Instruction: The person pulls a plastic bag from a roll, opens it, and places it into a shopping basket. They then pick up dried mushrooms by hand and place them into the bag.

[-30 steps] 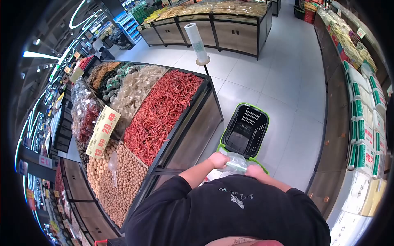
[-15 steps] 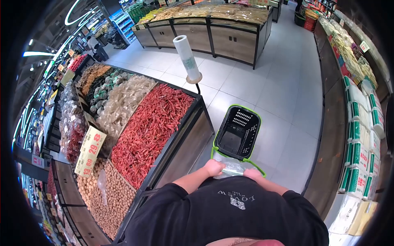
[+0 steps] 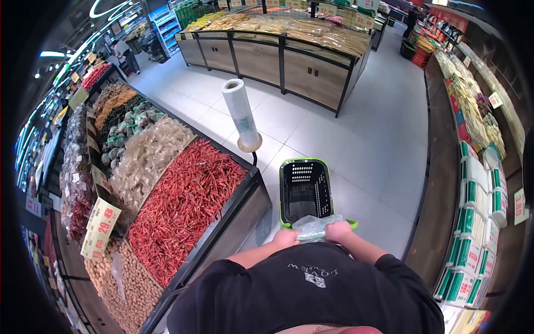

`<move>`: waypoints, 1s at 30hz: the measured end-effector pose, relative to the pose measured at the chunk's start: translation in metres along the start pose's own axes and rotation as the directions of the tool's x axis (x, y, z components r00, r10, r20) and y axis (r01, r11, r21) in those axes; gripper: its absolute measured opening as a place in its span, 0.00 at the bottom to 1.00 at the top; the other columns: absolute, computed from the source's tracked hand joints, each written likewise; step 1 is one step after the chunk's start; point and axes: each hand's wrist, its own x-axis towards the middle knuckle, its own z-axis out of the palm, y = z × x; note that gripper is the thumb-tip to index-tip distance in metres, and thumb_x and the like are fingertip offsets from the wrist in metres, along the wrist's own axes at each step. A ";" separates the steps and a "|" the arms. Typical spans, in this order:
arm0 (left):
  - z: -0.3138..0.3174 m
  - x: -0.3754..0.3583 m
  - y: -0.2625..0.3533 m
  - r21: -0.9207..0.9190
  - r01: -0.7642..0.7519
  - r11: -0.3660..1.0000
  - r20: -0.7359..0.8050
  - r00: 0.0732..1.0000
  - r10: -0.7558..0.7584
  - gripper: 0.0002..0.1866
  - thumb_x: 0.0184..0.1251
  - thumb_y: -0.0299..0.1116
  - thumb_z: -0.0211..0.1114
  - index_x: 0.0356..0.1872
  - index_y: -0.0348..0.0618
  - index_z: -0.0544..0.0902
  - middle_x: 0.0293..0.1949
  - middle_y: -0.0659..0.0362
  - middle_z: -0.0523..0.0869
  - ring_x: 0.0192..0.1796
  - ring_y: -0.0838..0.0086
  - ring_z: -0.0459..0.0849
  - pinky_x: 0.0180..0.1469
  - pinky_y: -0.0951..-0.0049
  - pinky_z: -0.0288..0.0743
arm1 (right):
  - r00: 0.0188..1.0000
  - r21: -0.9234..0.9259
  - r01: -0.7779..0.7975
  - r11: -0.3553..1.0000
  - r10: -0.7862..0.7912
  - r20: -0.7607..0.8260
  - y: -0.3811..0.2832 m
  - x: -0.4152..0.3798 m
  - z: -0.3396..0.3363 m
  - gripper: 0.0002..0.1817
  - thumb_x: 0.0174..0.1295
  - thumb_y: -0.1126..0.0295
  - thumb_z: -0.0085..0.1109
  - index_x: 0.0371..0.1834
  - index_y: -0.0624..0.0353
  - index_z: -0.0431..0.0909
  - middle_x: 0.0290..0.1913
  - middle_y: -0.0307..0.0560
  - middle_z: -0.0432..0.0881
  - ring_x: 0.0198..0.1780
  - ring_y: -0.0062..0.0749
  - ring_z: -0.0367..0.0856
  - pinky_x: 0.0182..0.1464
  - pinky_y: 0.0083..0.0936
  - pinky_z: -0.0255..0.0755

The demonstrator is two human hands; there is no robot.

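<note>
In front of my belly, a clear plastic bag stretches between my two hands. My left hand is closed round its left end, close to the basket's green handle. At the other end my right hand is closed on the bag, beside the handle's right side. Just beyond my hands is a black basket with a bright green rim, and no goods show inside it. A roll of plastic bags stands on a holder at the corner of the display to the left.
Dried red chillies, round brown goods and a price sign fill the left display. Packaged goods line the right shelf. A wooden counter crosses ahead. A person stands far left, another far ahead.
The view has shifted, so the basket and bag roll sit further left and lower. The bag is more spread above the handle, and my right hand has moved up over its right part.
</note>
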 end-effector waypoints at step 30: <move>-0.079 0.248 0.068 -0.299 0.561 0.772 -0.090 0.789 -0.608 0.28 0.65 0.60 0.63 0.43 0.40 0.81 0.43 0.38 0.87 0.47 0.43 0.86 0.49 0.48 0.79 | 0.707 -0.426 0.587 0.689 -0.692 -0.146 0.216 0.248 -0.198 0.19 0.49 0.55 0.66 0.38 0.57 0.82 0.37 0.52 0.89 0.39 0.47 0.89 0.43 0.42 0.83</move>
